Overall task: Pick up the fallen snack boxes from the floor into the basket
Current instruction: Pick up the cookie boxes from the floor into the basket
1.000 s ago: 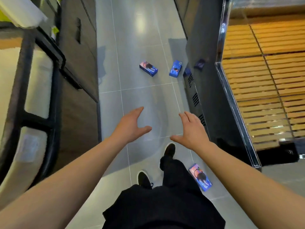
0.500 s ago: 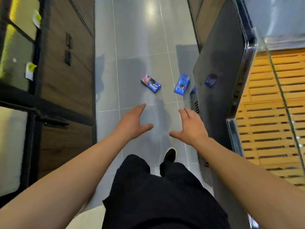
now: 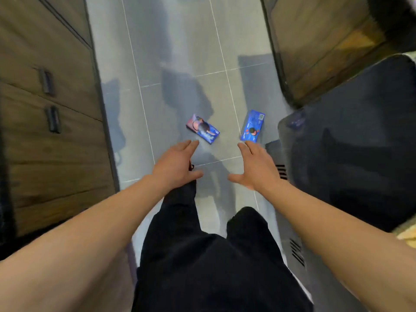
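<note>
Head view only: your left hand [image 3: 174, 164] and right hand [image 3: 256, 168] are both out in front of you, fingers straight and spread, nothing in either. Two snack boxes lie flat on the tiled floor [image 3: 180, 52] just beyond your fingertips. Take the dark cabinet [image 3: 351, 140] on your right as the landmark: the blue box [image 3: 252, 126] lies just beside its near corner, apart from it, directly ahead of your right hand. Its long axis runs roughly away from you, tilted slightly right at the far end. The pink-and-blue box [image 3: 202, 129] sits further out from the cabinet, toward mid-aisle, just ahead and a bit right of your left fingertips, long axis diagonal, with the near end pointing toward the cabinet. So the split looks natural: right hand nearer the blue box, left hand nearer the pink-and-blue one. I'd guess you need to crouch and reach forward, gripping each across its short sides. No basket in this view, so I can't tell where it is. Wooden drawers [image 3: 49, 122] line the aisle opposite the cabinet.
</note>
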{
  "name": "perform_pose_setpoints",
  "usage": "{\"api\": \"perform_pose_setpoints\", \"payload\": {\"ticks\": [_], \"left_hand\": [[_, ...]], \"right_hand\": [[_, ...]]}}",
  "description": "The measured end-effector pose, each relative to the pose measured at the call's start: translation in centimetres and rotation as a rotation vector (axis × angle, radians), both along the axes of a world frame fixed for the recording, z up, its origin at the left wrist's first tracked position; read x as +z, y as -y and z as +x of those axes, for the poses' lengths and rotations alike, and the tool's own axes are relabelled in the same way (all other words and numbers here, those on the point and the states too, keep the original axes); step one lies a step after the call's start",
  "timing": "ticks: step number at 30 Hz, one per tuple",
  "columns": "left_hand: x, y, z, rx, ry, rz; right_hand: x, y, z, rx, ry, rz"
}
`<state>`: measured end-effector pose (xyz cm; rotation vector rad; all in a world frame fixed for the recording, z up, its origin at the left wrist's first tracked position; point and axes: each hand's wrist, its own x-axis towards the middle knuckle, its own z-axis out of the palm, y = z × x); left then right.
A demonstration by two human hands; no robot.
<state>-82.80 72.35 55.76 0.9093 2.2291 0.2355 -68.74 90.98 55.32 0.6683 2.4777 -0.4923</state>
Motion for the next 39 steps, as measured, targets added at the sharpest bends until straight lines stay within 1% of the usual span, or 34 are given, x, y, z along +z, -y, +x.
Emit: {"api": "perform_pose_setpoints", "payload": {"ticks": [2,4,8,13,16,19,23,26,30,33,36,39], "left_hand": [[-1.5,-1.4,-4.0,-0.052,0.011,0.003],[-3.6,-2.8,-7.6,-0.062,0.029,0.011],[-10.9,-5.9,-12.9,-0.016,0.088,-0.006],[-25.2,-8.8,-16.9,0.036,0.084,-0.017],[-37.0,-9.8,-18.9,0.033,0.066,-0.029],[-46.2,-9.8,-19.6,0.003,0.067,-0.087],[-55.8,-10.1,-19.8,-0.089,0.025,-0.119],[-60.5,-11.4,-20.7,-0.193,-0.042,-0.121],[-64.6,-13.4,-22.4,-0.316,-0.115,-0.088],[-66.1,-13.9,-22.4,-0.347,-0.180,-0.074],[-65.4,-13.6,-21.9,-0.308,-0.157,-0.099],[-61.7,-12.6,-21.3,-0.230,-0.105,-0.093]], "right_hand": [[-1.7,-0.3,-3.3,-0.032,0.049,-0.038],[-4.2,-1.0,-6.4,-0.066,0.090,-0.073],[-11.2,-2.9,-11.5,-0.135,0.118,-0.104],[-25.8,-5.7,-15.9,-0.142,0.166,-0.170],[-37.0,-7.0,-17.6,-0.208,0.192,-0.194],[-45.4,-7.3,-18.4,-0.265,0.168,-0.184],[-55.1,-6.7,-19.2,-0.280,0.146,-0.141],[-60.4,-5.8,-19.6,-0.269,0.162,-0.125],[-63.9,-5.5,-19.1,-0.212,0.136,-0.080],[-64.6,-6.0,-18.6,-0.168,0.113,-0.071],[-63.5,-7.1,-18.9,-0.132,0.111,-0.075],[-59.9,-7.7,-19.2,-0.058,0.120,-0.089]]}}
